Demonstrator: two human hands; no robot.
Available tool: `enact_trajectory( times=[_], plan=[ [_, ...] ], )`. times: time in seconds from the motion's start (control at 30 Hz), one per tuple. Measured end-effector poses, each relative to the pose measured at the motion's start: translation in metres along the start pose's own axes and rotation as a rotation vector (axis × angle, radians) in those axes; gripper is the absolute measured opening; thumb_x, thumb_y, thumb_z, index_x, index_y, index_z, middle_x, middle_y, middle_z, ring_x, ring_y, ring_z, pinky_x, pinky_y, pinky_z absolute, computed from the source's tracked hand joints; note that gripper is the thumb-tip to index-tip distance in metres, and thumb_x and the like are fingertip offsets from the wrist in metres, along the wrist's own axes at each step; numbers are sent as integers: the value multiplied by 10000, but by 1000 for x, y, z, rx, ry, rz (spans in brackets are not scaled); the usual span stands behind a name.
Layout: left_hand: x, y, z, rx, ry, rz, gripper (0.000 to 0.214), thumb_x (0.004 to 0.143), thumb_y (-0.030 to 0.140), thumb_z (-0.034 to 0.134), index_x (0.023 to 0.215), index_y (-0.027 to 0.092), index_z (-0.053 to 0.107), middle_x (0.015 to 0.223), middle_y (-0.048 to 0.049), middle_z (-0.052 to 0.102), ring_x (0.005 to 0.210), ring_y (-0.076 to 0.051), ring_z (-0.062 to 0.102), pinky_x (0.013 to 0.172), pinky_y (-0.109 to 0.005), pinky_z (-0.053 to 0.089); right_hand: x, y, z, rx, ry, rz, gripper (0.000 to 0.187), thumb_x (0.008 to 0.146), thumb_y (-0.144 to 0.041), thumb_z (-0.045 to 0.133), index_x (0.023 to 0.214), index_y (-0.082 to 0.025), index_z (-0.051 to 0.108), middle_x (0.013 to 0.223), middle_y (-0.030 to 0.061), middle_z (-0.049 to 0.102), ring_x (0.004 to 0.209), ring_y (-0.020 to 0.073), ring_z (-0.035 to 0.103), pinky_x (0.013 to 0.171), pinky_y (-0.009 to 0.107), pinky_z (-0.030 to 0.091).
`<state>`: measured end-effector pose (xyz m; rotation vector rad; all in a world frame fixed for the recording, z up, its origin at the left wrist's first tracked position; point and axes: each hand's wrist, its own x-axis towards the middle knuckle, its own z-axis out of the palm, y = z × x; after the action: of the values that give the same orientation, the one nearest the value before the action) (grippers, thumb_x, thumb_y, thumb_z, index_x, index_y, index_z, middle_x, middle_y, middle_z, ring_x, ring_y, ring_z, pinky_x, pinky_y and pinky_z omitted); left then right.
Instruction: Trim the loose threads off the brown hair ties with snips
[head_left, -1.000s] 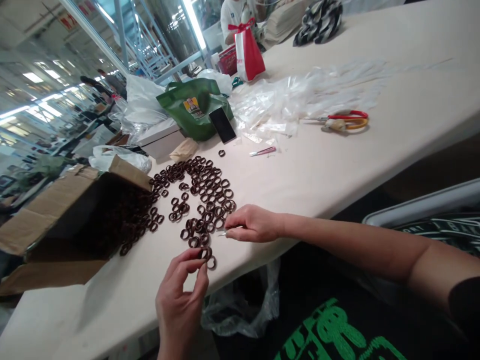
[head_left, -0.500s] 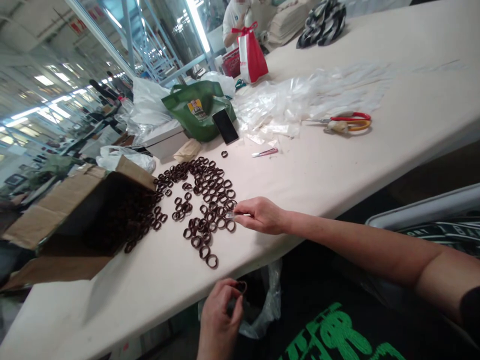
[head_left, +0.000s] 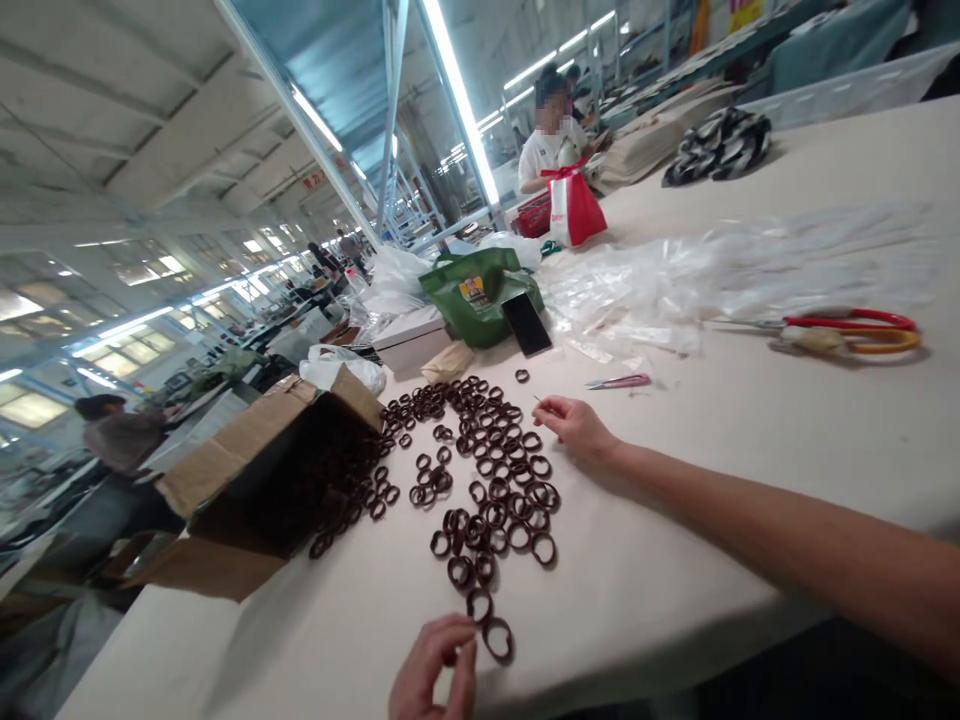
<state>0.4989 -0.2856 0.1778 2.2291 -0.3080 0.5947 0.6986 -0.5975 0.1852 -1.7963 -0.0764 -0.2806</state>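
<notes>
Many dark brown rings, like small looped bands (head_left: 518,536), lie spread on the pale tabletop (head_left: 337,640). My left hand (head_left: 435,668) is at the near edge of the spread, fingers curved and thumb apart. Its fingertips are beside the nearest rings (head_left: 498,640); whether they touch one I cannot tell. To the right of the rings, my right hand (head_left: 576,428) is closed in a pinch. A thin, pointed tip shows at its fingers, too small to name. An open cardboard box (head_left: 244,455) lies on its side at the left, more rings spilling from its mouth.
Small pink-handled snips (head_left: 619,381) and large red-and-yellow-handled scissors (head_left: 847,332) lie to the right. Behind are a phone (head_left: 527,324), a green bag (head_left: 469,300), clear plastic bags (head_left: 675,275) and a red-and-white bag (head_left: 576,210). A person (head_left: 551,150) works at the far side.
The view has tilted up and shifted left. My left hand has come up from below the table edge to the rings, its ring no longer visible. My right hand has moved off the rings, farther back.
</notes>
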Motion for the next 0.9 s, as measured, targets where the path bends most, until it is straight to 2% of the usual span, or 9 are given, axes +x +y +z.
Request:
enact_trajectory(
  times=[0.07,0.2,0.3,0.43,0.53,0.67,0.77,0.9],
  plan=[
    [28,-19,-15,45,27,-80,232,892,405,593,841,216,719,945,-101,744,902,-229,703,750,-308,580,11,7,6,-44,14,-31,323,813,-465,549,763,-165,657,685,40,682,588,143,546,572,266,445],
    [73,-70,-34,176,11,-152,265,866,433,593,911,211,732,1039,-103,739,978,-240,694,758,-326,587,19,14,11,-106,-26,-60,293,811,-448,581,789,-172,676,682,37,699,623,162,578,641,285,442],
    [97,-103,-38,282,20,-197,292,866,441,549,914,213,724,1061,-97,732,964,-233,689,768,-333,581,19,15,10,-129,-46,-63,307,833,-458,569,804,-170,673,682,39,703,602,157,573,607,273,433],
    [124,-132,-41,373,37,-266,255,843,361,542,949,215,722,1049,-85,723,889,-226,682,782,-348,560,18,13,8,-153,-75,-40,326,852,-472,552,833,-169,669,682,38,698,514,129,518,509,253,397],
    [140,-146,-45,437,32,-319,256,819,230,507,944,218,730,1019,-72,717,829,-214,672,829,-370,532,18,11,7,-157,-82,-19,335,848,-480,557,846,-164,670,703,47,707,483,116,494,476,246,386],
    [150,-158,-48,483,-25,-327,308,756,123,482,870,242,743,1004,-50,721,974,-239,642,940,-385,470,18,9,6,-152,-98,-5,342,842,-480,564,850,-157,672,710,59,716,482,114,497,469,242,394],
    [152,-159,-47,483,-77,-315,285,749,147,503,851,252,747,995,-41,726,975,-250,623,942,-386,458,18,9,6,-152,-106,8,343,843,-481,565,853,-156,673,718,64,723,491,118,507,478,242,408],
    [152,-157,-48,457,-71,-349,220,775,270,537,837,246,746,943,-56,721,919,-257,634,913,-393,474,18,9,7,-156,-103,9,331,844,-477,566,849,-164,673,721,66,728,521,132,535,489,245,418]
  ],
)
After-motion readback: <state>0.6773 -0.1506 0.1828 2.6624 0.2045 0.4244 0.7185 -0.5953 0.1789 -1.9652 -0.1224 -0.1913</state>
